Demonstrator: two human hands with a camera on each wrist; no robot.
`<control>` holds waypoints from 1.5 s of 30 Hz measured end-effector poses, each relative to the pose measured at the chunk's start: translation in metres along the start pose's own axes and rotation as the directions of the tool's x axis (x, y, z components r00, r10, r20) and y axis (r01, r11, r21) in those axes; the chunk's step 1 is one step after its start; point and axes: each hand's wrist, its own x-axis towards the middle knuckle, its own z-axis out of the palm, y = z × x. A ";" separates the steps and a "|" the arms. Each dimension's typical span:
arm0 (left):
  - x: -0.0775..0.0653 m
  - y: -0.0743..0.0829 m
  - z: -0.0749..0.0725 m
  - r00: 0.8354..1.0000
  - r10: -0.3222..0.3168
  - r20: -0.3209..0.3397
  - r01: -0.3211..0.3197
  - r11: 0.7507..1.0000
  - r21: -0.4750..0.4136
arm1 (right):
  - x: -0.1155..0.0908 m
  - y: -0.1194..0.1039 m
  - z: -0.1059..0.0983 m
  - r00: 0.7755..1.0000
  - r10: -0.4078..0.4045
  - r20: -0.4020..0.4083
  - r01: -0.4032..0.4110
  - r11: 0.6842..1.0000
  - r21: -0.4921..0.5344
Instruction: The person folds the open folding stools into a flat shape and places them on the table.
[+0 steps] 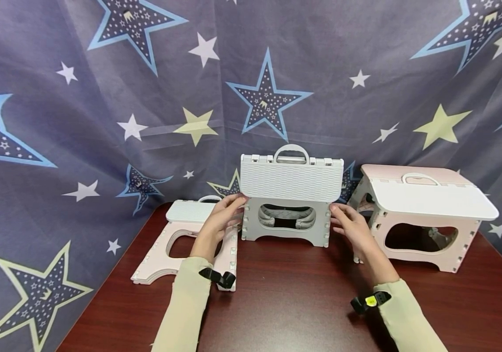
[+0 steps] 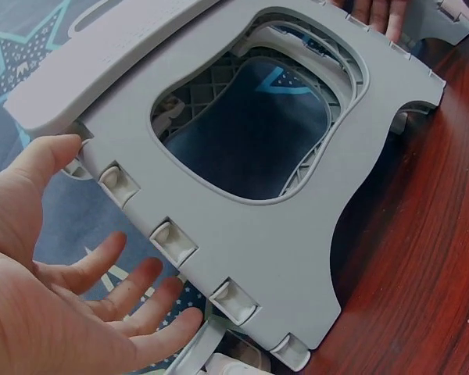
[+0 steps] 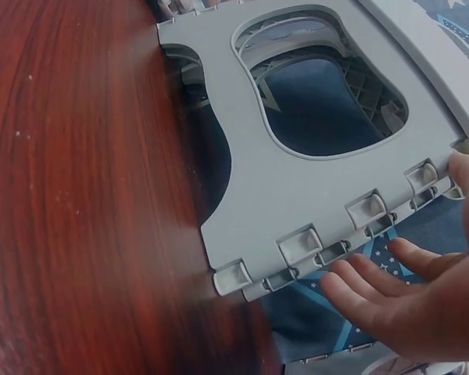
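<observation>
A grey folding step stool [image 1: 287, 220] with a white textured seat panel [image 1: 290, 181] and a top carry handle stands upright on the table, its seat panel tilted toward me. At its left side is my left hand [image 1: 222, 220], thumb tip touching the edge just under the seat. The other fingers [image 2: 152, 308] are spread beside the hinged side. On the opposite side my right hand [image 1: 353, 227] touches the same spot with its thumb, its fingers [image 3: 367, 289] loosely extended near the hinges. Through the oval opening, the stool's inner parts show.
A pink folding stool with a white top [image 1: 189, 244] lies folded flat at left, partly behind my left forearm. Another pink and white stool [image 1: 427, 210] stands unfolded at right. A star-patterned curtain [image 1: 321, 58] hangs behind the dark red wooden table [image 1: 286, 298].
</observation>
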 end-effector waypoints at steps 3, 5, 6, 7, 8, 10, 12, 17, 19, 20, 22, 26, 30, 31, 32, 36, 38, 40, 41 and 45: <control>0.001 0.001 0.000 1.000 0.010 0.025 -0.010 1.000 0.002 | 0.001 0.000 -0.002 1.000 -0.006 0.021 0.006 1.000 0.000; 0.001 0.000 0.000 0.999 0.006 0.034 -0.007 1.000 0.004 | 0.001 0.000 -0.004 0.999 -0.003 0.035 0.003 1.000 0.000; 0.002 0.000 -0.001 0.999 0.002 0.040 -0.003 1.000 0.010 | 0.001 0.001 -0.005 0.999 0.000 0.041 0.000 1.000 0.001; 0.002 -0.001 -0.001 0.999 -0.002 0.048 0.001 1.000 0.017 | 0.001 0.001 -0.006 0.999 0.002 0.047 -0.002 1.000 0.002; 0.003 -0.001 -0.002 0.999 -0.008 0.053 0.007 1.000 0.021 | 0.001 0.002 -0.007 0.998 0.004 0.057 -0.005 1.000 0.004; 0.004 -0.002 -0.005 0.998 -0.022 0.066 0.020 0.999 0.033 | 0.002 0.003 -0.009 0.997 0.007 0.082 -0.008 1.000 0.008; 0.005 -0.002 -0.007 0.996 -0.032 0.087 0.028 0.999 0.046 | 0.003 0.003 -0.012 0.995 0.006 0.104 -0.008 1.000 0.013; 0.009 0.001 -0.009 0.992 -0.049 0.117 0.041 0.997 0.068 | 0.006 0.002 -0.014 0.991 0.008 0.130 -0.012 1.000 0.028; 0.009 0.002 -0.009 0.993 -0.054 0.108 0.048 0.997 0.063 | 0.006 0.001 -0.012 0.992 0.012 0.125 -0.017 0.999 0.041; 0.009 0.003 -0.008 0.993 -0.057 0.100 0.051 0.997 0.057 | 0.007 0.000 -0.011 0.993 0.016 0.118 -0.022 0.999 0.047; 0.009 0.004 -0.007 0.995 -0.062 0.080 0.059 0.997 0.041 | 0.007 0.000 -0.009 0.994 0.022 0.105 -0.028 0.998 0.057; 0.010 0.003 -0.004 0.998 -0.056 0.036 0.056 0.998 0.014 | 0.008 -0.004 -0.005 0.997 0.034 0.072 -0.039 0.996 0.075; 0.009 0.001 -0.001 0.999 -0.047 -0.016 0.047 0.999 -0.005 | 0.009 -0.007 -0.002 0.997 0.040 0.060 -0.045 0.995 0.084; 0.009 0.000 0.000 0.999 -0.044 -0.027 0.044 0.999 -0.007 | 0.009 -0.007 -0.002 0.997 0.042 0.059 -0.047 0.995 0.084; 0.009 -0.001 0.000 0.998 -0.043 -0.037 0.042 0.999 -0.010 | 0.009 -0.007 -0.001 0.998 0.044 0.055 -0.048 0.995 0.086; 0.008 0.000 0.003 0.998 -0.031 -0.064 0.030 0.999 -0.018 | 0.011 -0.007 -0.001 0.998 0.045 0.035 -0.048 0.995 0.084; 0.009 0.000 0.005 0.997 -0.022 -0.072 0.020 0.999 -0.025 | 0.011 -0.008 -0.001 0.999 0.047 0.021 -0.049 0.995 0.082; 0.009 0.001 0.007 0.996 -0.011 -0.084 0.008 1.000 -0.029 | 0.012 -0.009 0.000 0.999 0.053 0.005 -0.053 0.995 0.085; 0.010 0.002 0.007 0.996 -0.003 -0.090 0.001 1.000 -0.028 | 0.012 -0.010 0.000 0.999 0.053 -0.002 -0.053 0.995 0.088; 0.011 0.002 0.010 0.993 0.030 -0.115 -0.034 0.999 -0.030 | 0.015 -0.011 0.002 0.998 0.050 -0.023 -0.048 0.993 0.112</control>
